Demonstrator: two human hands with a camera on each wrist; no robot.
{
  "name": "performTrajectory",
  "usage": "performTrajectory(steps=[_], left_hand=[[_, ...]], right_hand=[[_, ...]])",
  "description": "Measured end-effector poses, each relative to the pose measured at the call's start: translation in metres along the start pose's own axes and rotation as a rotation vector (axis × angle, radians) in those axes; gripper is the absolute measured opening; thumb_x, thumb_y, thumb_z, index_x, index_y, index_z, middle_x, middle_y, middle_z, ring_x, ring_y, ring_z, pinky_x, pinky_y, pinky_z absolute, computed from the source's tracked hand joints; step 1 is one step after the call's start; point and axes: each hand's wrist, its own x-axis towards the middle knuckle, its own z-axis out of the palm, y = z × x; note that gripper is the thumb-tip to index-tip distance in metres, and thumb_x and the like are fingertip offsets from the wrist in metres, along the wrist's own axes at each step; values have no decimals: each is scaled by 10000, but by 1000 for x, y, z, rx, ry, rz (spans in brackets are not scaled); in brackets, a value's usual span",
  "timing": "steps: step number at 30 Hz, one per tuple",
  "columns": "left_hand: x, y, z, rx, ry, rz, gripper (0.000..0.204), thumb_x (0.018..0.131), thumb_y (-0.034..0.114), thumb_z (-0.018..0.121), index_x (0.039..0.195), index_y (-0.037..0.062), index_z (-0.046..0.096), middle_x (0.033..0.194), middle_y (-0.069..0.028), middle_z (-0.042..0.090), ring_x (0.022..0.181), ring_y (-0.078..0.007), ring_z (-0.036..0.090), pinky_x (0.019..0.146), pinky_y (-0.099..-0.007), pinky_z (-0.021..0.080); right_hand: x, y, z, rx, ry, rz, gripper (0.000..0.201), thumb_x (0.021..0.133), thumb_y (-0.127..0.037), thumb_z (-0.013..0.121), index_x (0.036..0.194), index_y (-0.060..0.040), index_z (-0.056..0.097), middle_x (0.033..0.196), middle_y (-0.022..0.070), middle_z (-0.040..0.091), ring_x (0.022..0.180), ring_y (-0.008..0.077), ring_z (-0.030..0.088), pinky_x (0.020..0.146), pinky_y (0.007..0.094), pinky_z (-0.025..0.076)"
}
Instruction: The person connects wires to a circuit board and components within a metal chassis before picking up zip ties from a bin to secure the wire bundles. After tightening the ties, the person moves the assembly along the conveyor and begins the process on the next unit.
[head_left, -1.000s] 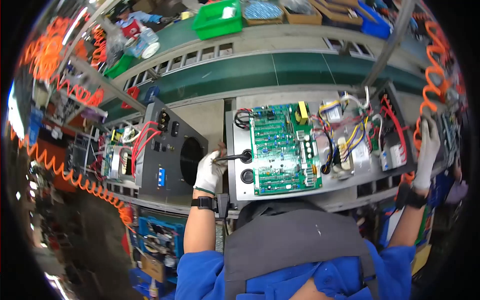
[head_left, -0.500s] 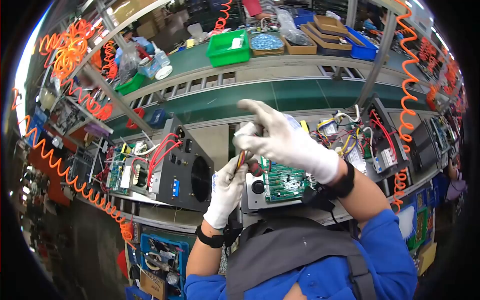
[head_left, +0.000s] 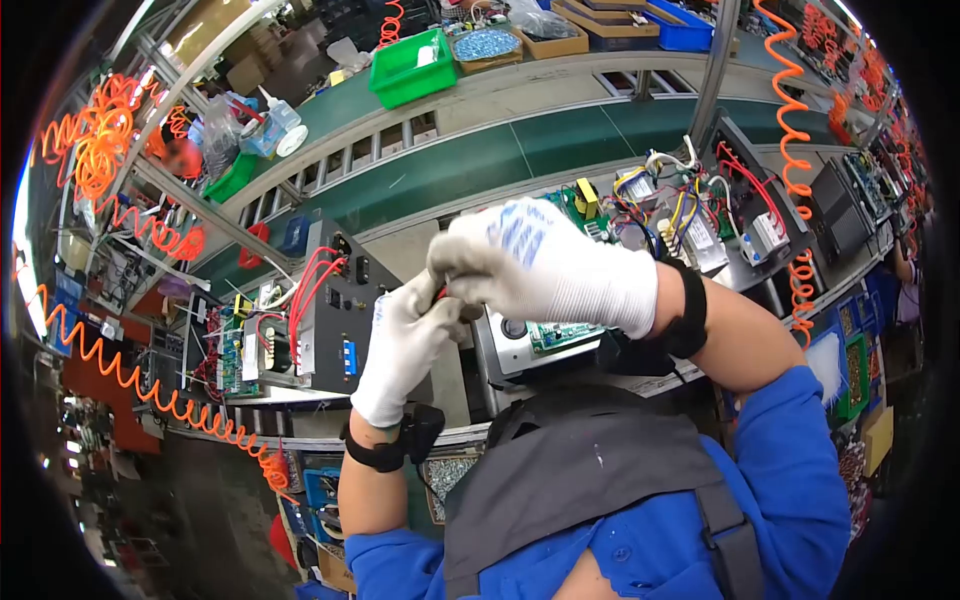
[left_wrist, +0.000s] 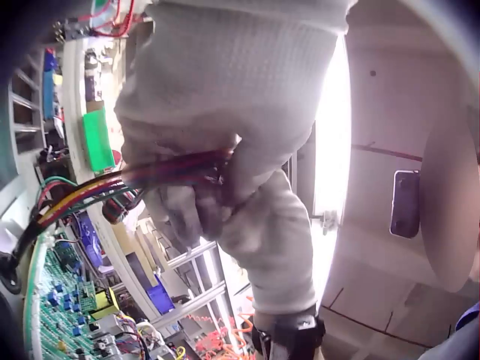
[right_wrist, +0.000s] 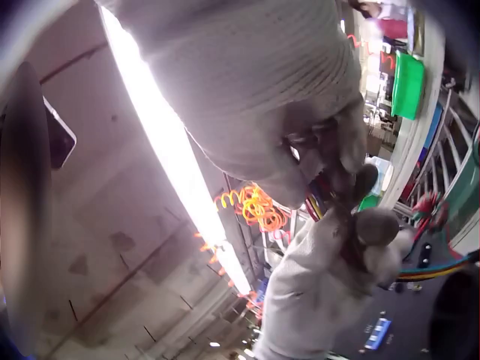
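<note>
Wire bundle (left_wrist: 112, 180), one: long axis rising from lower left to centre of left-wrist view; left grip (head_left: 408, 335) grasping, right grip (head_left: 540, 268) pinching beyond.

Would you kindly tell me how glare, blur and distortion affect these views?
Head: fisheye distortion bows the green conveyor, corners black. Left wrist: an overhead light strip is blown out; the wire bundle partly blurs. Right wrist: similar glare, the right hand partly shaded.

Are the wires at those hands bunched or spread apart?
Mostly bunched: the wires run side by side toward the left hand, though a few loop away.
</note>
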Motion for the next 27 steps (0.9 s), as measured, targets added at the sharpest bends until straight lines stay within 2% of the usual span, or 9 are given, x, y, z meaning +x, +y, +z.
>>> performTrajectory(steps=[3,6,8,10,14,18,21,25,27], left_hand=[[2,-15,12,920,179,381,255,810,2,561,1047,60,637,814,-160,674,766,-332,667,656,-353,510],[11,-40,23,655,153,460,212,822,-13,542,1008,54,621,839,-128,682,768,-289,681,681,-337,512],[6,-68,19,583,7,176,242,890,8,539,1128,43,574,967,-109,674,875,-246,671,768,-302,497],[-9,-48,38,83,-240,-77,292,942,76,549,1228,20,533,1052,-42,637,936,-188,625,807,-287,481],[-12,-60,39,-209,-371,-447,310,960,182,598,1216,16,544,1024,11,586,856,-67,545,788,-224,461],[-5,-74,33,-52,-252,-500,173,927,204,636,966,38,605,912,29,593,729,-43,516,647,-218,437],[10,-68,43,743,-61,-435,293,895,268,585,735,27,634,569,-27,523,538,-102,513,530,-305,414],[19,-69,50,774,-101,-501,373,877,343,561,686,33,647,537,-57,551,532,-164,568,570,-335,444],[23,-66,60,876,-109,-516,378,876,344,550,684,34,649,550,-68,568,542,-190,585,584,-349,453]], right_hand=[[-17,11,25,-162,115,-91,224,817,-244,689,1013,-146,639,878,72,638,805,273,654,675,378,514],[-36,19,33,1,200,-69,244,815,-275,703,1008,-139,642,874,81,640,797,279,655,666,375,518],[-57,24,48,175,175,115,244,810,-225,717,991,-82,638,854,107,645,782,287,653,665,358,514],[-76,42,73,353,153,226,224,796,-116,688,997,-51,614,901,125,621,852,279,638,719,349,504],[-97,54,92,396,134,61,324,736,9,629,1045,-50,552,1033,146,555,1014,316,575,865,387,472],[-120,64,54,248,286,115,432,746,-62,697,1144,-23,535,1113,182,538,1077,351,549,920,387,472],[-172,78,-9,346,618,276,582,692,-24,750,1224,-9,517,1194,144,553,1188,266,530,994,368,443],[-278,93,-79,245,1092,641,519,888,-144,647,1357,-8,470,1280,91,562,1176,201,540,1001,326,429],[-331,102,-96,-67,1097,887,418,976,-233,546,1323,-3,511,1303,117,552,1180,189,546,1011,325,435]])
